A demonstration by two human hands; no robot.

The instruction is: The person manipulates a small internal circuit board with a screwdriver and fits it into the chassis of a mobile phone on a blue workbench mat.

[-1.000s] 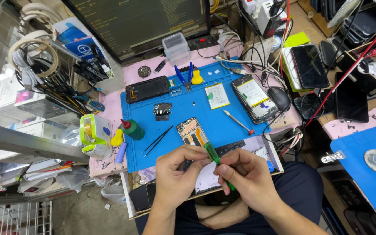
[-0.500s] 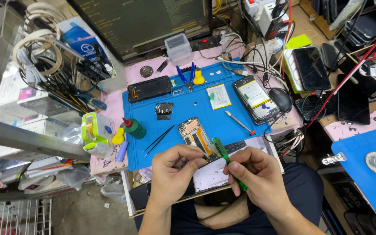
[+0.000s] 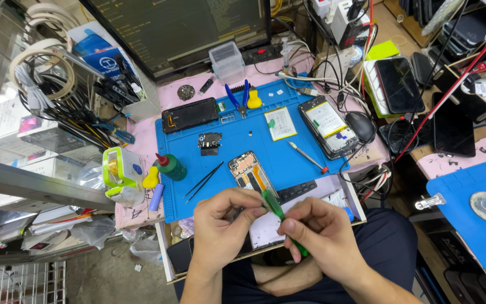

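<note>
Cluttered repair counter [image 3: 142, 135] up top, blue work mat [image 3: 288, 157] spread across the middle of the frame. Low centre, both hands meet over a white tray [image 3: 265, 228] at the counter's near edge. Right hand [image 3: 324, 236] has its fingers pinched tight round a green screwdriver [image 3: 279, 214], tip angled up-left. Left hand [image 3: 220, 231] is curled closed around a small part, too hidden to identify, touching the tool's tip. Just above sits an opened phone [image 3: 251, 171] on the mat, black tweezers [image 3: 203, 181] to its left.

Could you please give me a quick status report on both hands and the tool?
Right hand grips green screwdriver. Left hand pinches a small part at its tip. Opened phone lies just beyond, nothing blocking.
</note>
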